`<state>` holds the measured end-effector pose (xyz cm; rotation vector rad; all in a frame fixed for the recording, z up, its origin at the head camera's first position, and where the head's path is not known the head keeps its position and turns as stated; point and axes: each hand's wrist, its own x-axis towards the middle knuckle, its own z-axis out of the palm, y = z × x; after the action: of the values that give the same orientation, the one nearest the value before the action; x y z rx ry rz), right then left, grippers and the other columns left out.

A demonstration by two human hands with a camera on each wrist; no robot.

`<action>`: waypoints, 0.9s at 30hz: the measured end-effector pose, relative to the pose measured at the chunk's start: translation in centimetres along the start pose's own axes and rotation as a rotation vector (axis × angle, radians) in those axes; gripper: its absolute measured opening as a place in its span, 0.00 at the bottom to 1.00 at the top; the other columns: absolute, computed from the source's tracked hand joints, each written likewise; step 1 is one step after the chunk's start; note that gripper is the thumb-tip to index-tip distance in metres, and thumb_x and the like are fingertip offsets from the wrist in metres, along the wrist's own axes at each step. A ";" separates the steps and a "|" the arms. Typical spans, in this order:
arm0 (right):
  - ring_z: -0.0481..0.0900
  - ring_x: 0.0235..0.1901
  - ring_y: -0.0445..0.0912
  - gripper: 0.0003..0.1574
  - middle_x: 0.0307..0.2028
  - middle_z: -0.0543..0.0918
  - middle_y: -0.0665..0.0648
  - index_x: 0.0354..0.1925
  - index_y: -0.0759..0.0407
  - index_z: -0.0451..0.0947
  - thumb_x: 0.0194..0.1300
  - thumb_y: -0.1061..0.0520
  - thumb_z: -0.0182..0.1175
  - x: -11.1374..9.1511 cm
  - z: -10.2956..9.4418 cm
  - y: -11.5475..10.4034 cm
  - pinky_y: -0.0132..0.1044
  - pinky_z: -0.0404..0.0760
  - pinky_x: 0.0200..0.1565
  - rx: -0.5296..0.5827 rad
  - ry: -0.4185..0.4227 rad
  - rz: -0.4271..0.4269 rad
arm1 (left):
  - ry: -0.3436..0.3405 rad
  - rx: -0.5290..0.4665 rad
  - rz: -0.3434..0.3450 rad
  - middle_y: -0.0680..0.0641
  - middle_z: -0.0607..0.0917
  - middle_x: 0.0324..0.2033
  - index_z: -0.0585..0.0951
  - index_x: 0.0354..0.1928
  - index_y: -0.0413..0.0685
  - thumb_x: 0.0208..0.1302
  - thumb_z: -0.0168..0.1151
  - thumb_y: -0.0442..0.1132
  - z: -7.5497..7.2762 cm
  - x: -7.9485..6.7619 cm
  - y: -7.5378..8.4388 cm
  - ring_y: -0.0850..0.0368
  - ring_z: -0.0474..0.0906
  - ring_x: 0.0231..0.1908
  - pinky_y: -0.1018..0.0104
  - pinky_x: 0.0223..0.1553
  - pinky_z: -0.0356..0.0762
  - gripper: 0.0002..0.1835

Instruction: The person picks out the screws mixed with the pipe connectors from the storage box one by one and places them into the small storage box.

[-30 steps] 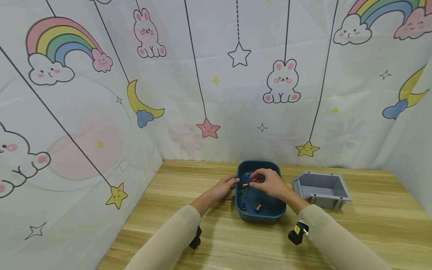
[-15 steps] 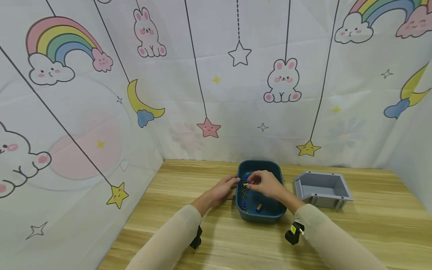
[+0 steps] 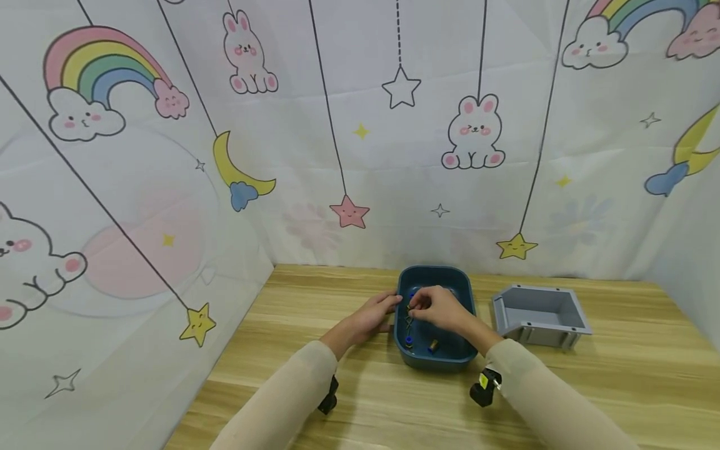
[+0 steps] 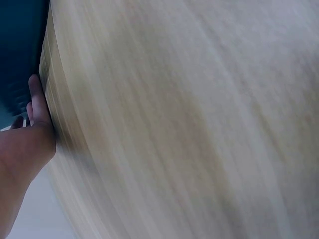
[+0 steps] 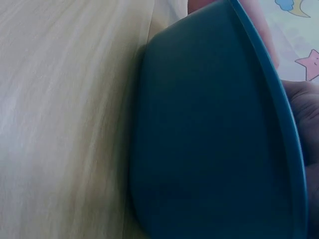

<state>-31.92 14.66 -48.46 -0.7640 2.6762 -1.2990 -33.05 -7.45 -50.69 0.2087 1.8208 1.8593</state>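
In the head view my right hand (image 3: 441, 307) reaches over a dark blue plastic bin (image 3: 464, 281), its thumb and index finger bent down near the bin's left wall. Right at those fingertips is a small brass fitting (image 3: 409, 307); whether they pinch it is too small to tell. Thin screws (image 3: 409, 325) lie just below. Two fittings with blue collars rest nearer the front: one blue-collared fitting (image 3: 409, 342) at the left, another brass fitting (image 3: 433, 345) on its side. My left hand (image 3: 369, 317) touches the bin's left rim and outer wall, fingers fairly straight.
A grey open-fronted storage bin (image 3: 540, 315) stands right of the blue bin on the wood-grain table (image 3: 315, 281). Behind hangs a printed curtain (image 3: 360, 162). Black wrist cameras sit below both sleeves.
My right hand has moved slightly left and down, bringing its fingertips onto the small parts by the left wall. The left hand stays at the rim. The head view shifts a little.
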 end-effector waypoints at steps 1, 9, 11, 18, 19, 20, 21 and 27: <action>0.83 0.33 0.41 0.05 0.33 0.86 0.49 0.41 0.61 0.86 0.68 0.61 0.72 0.0 0.1 0.0 0.35 0.83 0.36 -0.001 -0.002 0.000 | 0.000 -0.003 0.001 0.35 0.68 0.76 0.57 0.82 0.39 0.83 0.53 0.50 0.0 0.0 0.0 0.42 0.62 0.76 0.47 0.64 0.81 0.36; 0.82 0.32 0.39 0.05 0.32 0.86 0.48 0.37 0.60 0.86 0.66 0.60 0.74 0.1 0.8 0.0 0.37 0.84 0.38 -0.041 -0.010 0.045 | 0.013 -0.006 0.000 0.34 0.67 0.76 0.56 0.82 0.37 0.83 0.53 0.49 0.2 0.1 0.0 0.40 0.61 0.77 0.45 0.64 0.81 0.37; 0.82 0.33 0.39 0.05 0.32 0.87 0.48 0.37 0.59 0.86 0.65 0.60 0.74 0.1 1.0 0.1 0.38 0.84 0.39 -0.053 -0.012 0.048 | 0.013 -0.005 0.001 0.34 0.67 0.76 0.56 0.82 0.37 0.83 0.53 0.49 0.2 0.0 0.0 0.40 0.61 0.77 0.44 0.64 0.80 0.37; 0.82 0.32 0.39 0.04 0.31 0.87 0.47 0.35 0.57 0.87 0.65 0.60 0.74 -0.1 1.4 0.5 0.38 0.84 0.38 -0.082 -0.036 0.078 | 0.010 -0.002 -0.001 0.34 0.67 0.76 0.56 0.82 0.37 0.84 0.52 0.49 0.1 -0.1 -0.2 0.40 0.61 0.77 0.45 0.64 0.80 0.37; 0.82 0.32 0.39 0.04 0.31 0.87 0.47 0.35 0.57 0.87 0.65 0.61 0.74 -0.1 1.5 0.5 0.38 0.84 0.38 -0.084 -0.041 0.078 | 0.009 -0.001 -0.001 0.34 0.67 0.76 0.56 0.82 0.37 0.84 0.52 0.49 0.1 -0.1 -0.2 0.40 0.62 0.77 0.46 0.64 0.81 0.36; 0.82 0.32 0.39 0.04 0.31 0.87 0.47 0.35 0.57 0.87 0.65 0.61 0.74 -0.1 1.5 0.6 0.38 0.85 0.39 -0.085 -0.046 0.076 | 0.008 -0.002 0.000 0.34 0.68 0.75 0.57 0.82 0.37 0.84 0.52 0.49 0.1 -0.1 -0.1 0.41 0.63 0.76 0.46 0.63 0.81 0.36; 0.82 0.32 0.39 0.04 0.31 0.87 0.47 0.35 0.57 0.87 0.65 0.61 0.74 0.0 1.4 0.6 0.38 0.85 0.39 -0.088 -0.049 0.075 | 0.007 -0.001 0.001 0.34 0.68 0.75 0.57 0.82 0.37 0.84 0.52 0.49 0.1 -0.1 -0.1 0.41 0.63 0.76 0.46 0.63 0.81 0.36; 0.82 0.32 0.39 0.03 0.31 0.86 0.46 0.35 0.57 0.87 0.65 0.60 0.74 0.0 1.3 0.7 0.38 0.85 0.40 -0.099 -0.051 0.082 | 0.002 -0.002 0.009 0.34 0.70 0.74 0.59 0.81 0.38 0.84 0.51 0.49 0.1 0.1 -0.1 0.41 0.65 0.75 0.47 0.63 0.81 0.35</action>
<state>-31.85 14.13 -49.84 -0.6793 2.7169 -1.1210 -33.02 -7.29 -50.78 0.2152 1.8222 1.8675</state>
